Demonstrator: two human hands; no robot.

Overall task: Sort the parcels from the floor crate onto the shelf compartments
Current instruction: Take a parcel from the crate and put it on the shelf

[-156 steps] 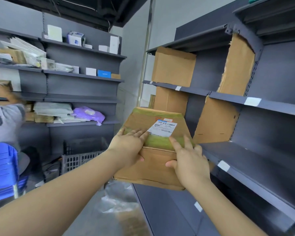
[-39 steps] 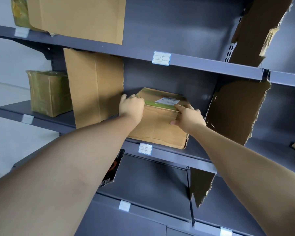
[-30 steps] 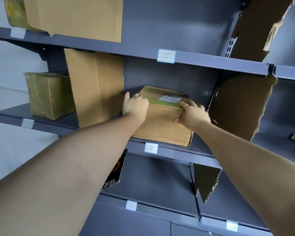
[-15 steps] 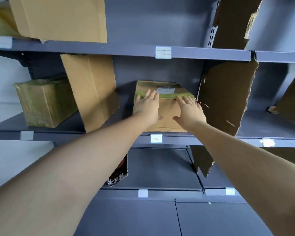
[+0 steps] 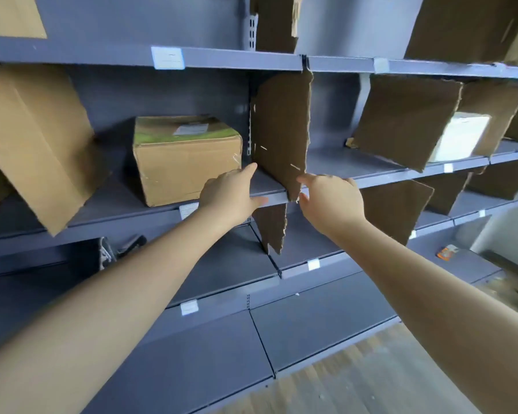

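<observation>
Head view is looking at the grey shelf (image 5: 335,162), with an upright cardboard divider (image 5: 278,135) standing near the middle. Left of the divider, in the compartment it is bounding, the parcel (image 5: 186,165) is sitting flat on the shelf board, a brown box with green tape and a white label on top, apart from the divider. The left hand (image 5: 231,195) is hovering just left of the divider's lower edge, below and right of the parcel, gripping nothing, with the forefinger stretched towards the divider and the thumb sticking out. The right hand (image 5: 329,201) is hanging just right of the divider's bottom corner, fingers loose and holding nothing; whether a fingertip is touching the cardboard is unclear. Further right of the divider, past a tilted cardboard sheet (image 5: 401,121), a white parcel (image 5: 461,135) is resting on the same level.
</observation>
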